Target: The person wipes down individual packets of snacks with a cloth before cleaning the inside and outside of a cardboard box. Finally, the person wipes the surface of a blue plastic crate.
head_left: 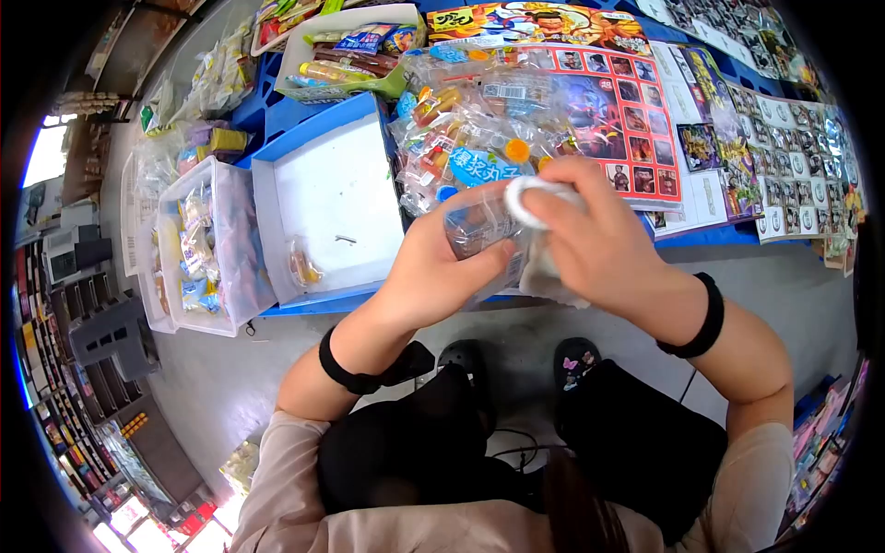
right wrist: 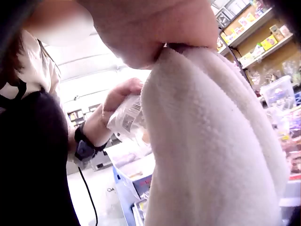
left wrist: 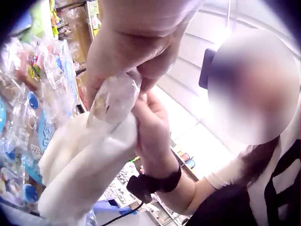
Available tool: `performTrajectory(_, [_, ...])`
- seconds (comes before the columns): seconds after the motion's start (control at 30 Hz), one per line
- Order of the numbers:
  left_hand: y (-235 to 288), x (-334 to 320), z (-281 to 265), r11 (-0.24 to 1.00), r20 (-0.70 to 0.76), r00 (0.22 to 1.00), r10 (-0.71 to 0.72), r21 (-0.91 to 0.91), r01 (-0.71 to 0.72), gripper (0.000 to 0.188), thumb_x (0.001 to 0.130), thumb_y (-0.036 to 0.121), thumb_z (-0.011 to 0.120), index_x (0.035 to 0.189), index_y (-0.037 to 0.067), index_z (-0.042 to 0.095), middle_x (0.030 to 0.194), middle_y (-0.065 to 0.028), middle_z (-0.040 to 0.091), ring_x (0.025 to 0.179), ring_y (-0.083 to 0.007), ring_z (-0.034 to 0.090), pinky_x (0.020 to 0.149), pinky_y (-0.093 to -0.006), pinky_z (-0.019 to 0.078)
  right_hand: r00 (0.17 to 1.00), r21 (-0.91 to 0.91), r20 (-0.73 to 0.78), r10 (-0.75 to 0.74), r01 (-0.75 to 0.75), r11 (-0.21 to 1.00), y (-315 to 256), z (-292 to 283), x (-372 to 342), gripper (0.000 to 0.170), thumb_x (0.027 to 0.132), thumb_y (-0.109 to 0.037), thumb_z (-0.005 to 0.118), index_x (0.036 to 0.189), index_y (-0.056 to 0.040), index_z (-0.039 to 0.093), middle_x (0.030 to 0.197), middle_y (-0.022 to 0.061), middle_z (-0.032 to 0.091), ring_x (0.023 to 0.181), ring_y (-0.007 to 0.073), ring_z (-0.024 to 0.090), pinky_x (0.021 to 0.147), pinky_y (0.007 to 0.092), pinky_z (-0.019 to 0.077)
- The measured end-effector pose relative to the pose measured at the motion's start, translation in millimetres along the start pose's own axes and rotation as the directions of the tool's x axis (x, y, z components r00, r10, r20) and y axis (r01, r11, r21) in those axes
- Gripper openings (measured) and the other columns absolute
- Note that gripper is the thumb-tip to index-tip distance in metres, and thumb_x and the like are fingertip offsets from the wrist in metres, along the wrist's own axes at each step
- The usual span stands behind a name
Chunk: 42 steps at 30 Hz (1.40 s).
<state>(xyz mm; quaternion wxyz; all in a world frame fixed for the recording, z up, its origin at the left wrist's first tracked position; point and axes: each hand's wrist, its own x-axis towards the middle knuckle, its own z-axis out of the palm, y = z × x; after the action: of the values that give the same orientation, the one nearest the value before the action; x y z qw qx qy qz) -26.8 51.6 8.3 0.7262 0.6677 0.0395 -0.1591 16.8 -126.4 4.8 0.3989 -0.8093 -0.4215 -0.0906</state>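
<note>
In the head view my left hand (head_left: 426,276) grips a clear plastic packet (head_left: 477,229), thumb across its near side. A barcode shows on the packet (right wrist: 128,120) in the right wrist view. My right hand (head_left: 604,241) pinches a white fluffy cloth (head_left: 546,269) between thumb and fingers. In the right wrist view the cloth (right wrist: 202,141) hangs in folds below the fingers. The cloth overlaps the packet in the left wrist view. Both hands are close together, over the table's near edge. Just beyond them lies a heap of clear snack packets (head_left: 475,138).
Left of the heap stands a blue box with a white inside (head_left: 336,175), holding one small packet (head_left: 302,265). A clear plastic bin (head_left: 241,249) of packets is farther left. Behind is a carton of snacks (head_left: 304,92). A red-bordered picture sheet (head_left: 599,111) and card sheets (head_left: 793,157) lie right.
</note>
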Motion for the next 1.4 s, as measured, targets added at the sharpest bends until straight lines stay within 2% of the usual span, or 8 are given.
performTrajectory(0.57, [-7, 4, 5, 0.986, 0.178, 0.984, -0.011, 0.164, -0.019, 0.038, 0.076, 0.006, 0.062, 0.111, -0.001, 0.05, 0.095, -0.0052, 0.059, 0.086, -0.0098, 0.054, 0.074, -0.0261, 0.0457, 0.998, 0.158, 0.017, 0.057, -0.059, 0.986, -16, 8, 10, 0.038, 0.064, 0.014, 0.05, 0.099, 0.0, 0.053, 0.098, 0.0168, 0.046, 0.085, 0.0323, 0.052, 0.073, 0.0364, 0.0449])
performTrajectory(0.77, [-11, 1, -2, 0.999, 0.088, 0.995, -0.044, -0.004, 0.045, 0.04, 0.077, 0.008, 0.063, 0.114, 0.0, 0.05, 0.096, -0.0047, 0.059, 0.086, -0.0089, 0.054, 0.072, -0.0259, 0.046, 0.994, 0.041, 0.067, 0.081, -0.084, 0.996, 7, -4, -10, 0.037, 0.066, 0.012, 0.051, 0.101, 0.0002, 0.053, 0.1, 0.0173, 0.046, 0.087, 0.0325, 0.052, 0.074, 0.035, 0.045])
performTrajectory(0.83, [-5, 4, -4, 0.967, 0.175, 0.968, -0.179, -0.148, 0.206, 0.046, 0.079, 0.002, 0.06, 0.121, -0.002, 0.044, 0.11, -0.01, 0.056, 0.102, -0.018, 0.055, 0.088, -0.0314, 0.0436, 0.994, -0.011, 0.022, 0.11, -0.109, 0.994, 17, -8, -10, 0.03, 0.07, 0.005, 0.055, 0.099, -0.0018, 0.055, 0.097, 0.0155, 0.047, 0.08, 0.0301, 0.054, 0.066, 0.0343, 0.047])
performTrajectory(0.9, [-10, 6, -6, 0.973, 0.244, 0.961, -0.13, -0.154, 0.17, 0.05, 0.085, 0.016, 0.059, 0.127, -0.001, 0.038, 0.12, -0.013, 0.051, 0.11, -0.0213, 0.051, 0.093, -0.0342, 0.0417, 0.99, 0.024, -0.003, 0.144, -0.143, 0.989, 18, -13, -4, 0.031, 0.07, 0.005, 0.056, 0.1, -0.0015, 0.055, 0.098, 0.0156, 0.047, 0.081, 0.03, 0.054, 0.066, 0.0343, 0.0465])
performTrajectory(1.0, [-9, 6, 2, 0.939, 0.234, 0.97, -0.071, -0.311, 0.144, 0.055, 0.09, 0.044, 0.047, 0.126, 0.004, 0.04, 0.106, -0.007, 0.056, 0.094, -0.0121, 0.054, 0.082, -0.0276, 0.0455, 0.99, 0.093, -0.005, 0.139, -0.138, 0.986, 3, -20, 8, 0.033, 0.072, 0.007, 0.054, 0.103, -0.0006, 0.053, 0.101, 0.0155, 0.046, 0.085, 0.0291, 0.052, 0.07, 0.033, 0.0451])
performTrajectory(1.07, [8, 7, 13, 0.712, 0.156, 0.957, -0.246, -0.64, 0.287, 0.077, 0.083, 0.066, 0.026, 0.127, 0.005, 0.038, 0.113, -0.0104, 0.053, 0.103, -0.0184, 0.054, 0.088, -0.0325, 0.0449, 0.998, 0.105, 0.032, 0.051, -0.054, 0.993, -7, -12, 13, 0.037, 0.071, 0.01, 0.053, 0.106, 0.0007, 0.052, 0.104, 0.0155, 0.045, 0.088, 0.0293, 0.051, 0.074, 0.0331, 0.0448])
performTrajectory(1.23, [-3, 7, 6, 0.754, 0.233, 0.957, -0.174, -0.593, 0.281, 0.085, 0.08, 0.071, 0.017, 0.127, 0.004, 0.038, 0.119, -0.0126, 0.049, 0.111, -0.0211, 0.05, 0.092, -0.0351, 0.0426, 0.998, 0.058, -0.045, -0.035, 0.037, 0.998, -13, 14, 3, 0.029, 0.07, 0.003, 0.057, 0.099, -0.0012, 0.056, 0.1, 0.0157, 0.048, 0.087, 0.0303, 0.054, 0.07, 0.035, 0.0477])
performTrajectory(1.4, [-11, 7, 4, 0.882, 0.167, 0.98, -0.11, -0.438, 0.174, 0.087, 0.08, 0.071, 0.016, 0.128, 0.002, 0.038, 0.118, -0.0122, 0.05, 0.111, -0.0212, 0.048, 0.094, -0.0357, 0.0383, 0.992, 0.259, 0.114, 0.05, -0.078, 0.963, -11, 0, -7, 0.04, 0.065, 0.012, 0.055, 0.102, -0.0027, 0.054, 0.104, 0.0154, 0.046, 0.089, 0.032, 0.052, 0.074, 0.0366, 0.0447])
